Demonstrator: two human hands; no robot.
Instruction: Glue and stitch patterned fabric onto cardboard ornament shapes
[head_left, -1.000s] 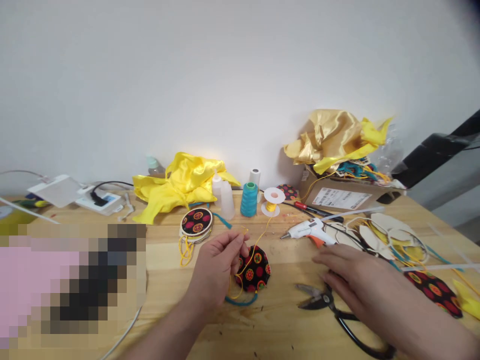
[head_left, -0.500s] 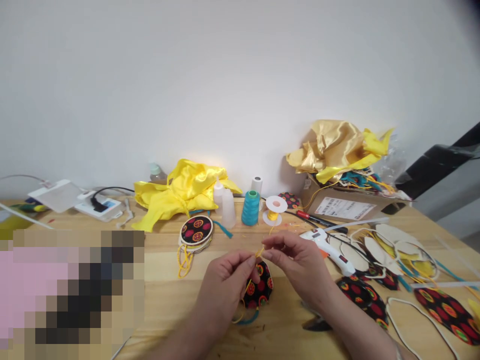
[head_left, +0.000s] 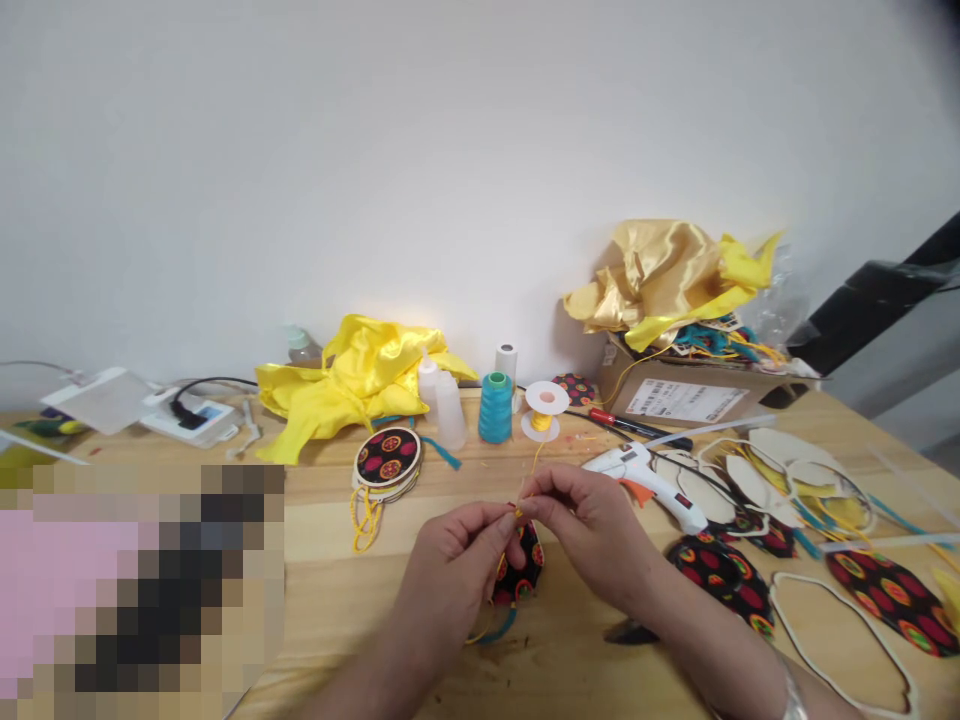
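Observation:
Between my two hands runs a thin yellow cord (head_left: 519, 511). My left hand (head_left: 463, 555) pinches it with thumb and forefinger. Thumb and fingers of my right hand (head_left: 589, 520) close on the same cord just to the right, almost touching the left fingertips. A black patterned fabric piece (head_left: 525, 572) with red and orange circles hangs or lies beneath, partly hidden by my left hand. A teal ribbon (head_left: 501, 628) and a loop of yellow cord curve at its lower edge. From my right fingers a strand goes up toward a white spool of yellow cord (head_left: 541, 422).
Behind stand a teal thread cone (head_left: 496, 410), white squeeze bottles (head_left: 450, 410) and yellow satin cloth (head_left: 360, 380). A stack of round patterned pieces (head_left: 388, 460) lies left. To the right are a glue gun (head_left: 660, 485), pale frames (head_left: 840, 640), fabric cutouts (head_left: 892, 600) and a cardboard box (head_left: 675, 390).
My hands have drawn closer together on the yellow cord, my right fingers now meeting the left fingertips. The whole view has shifted slightly.

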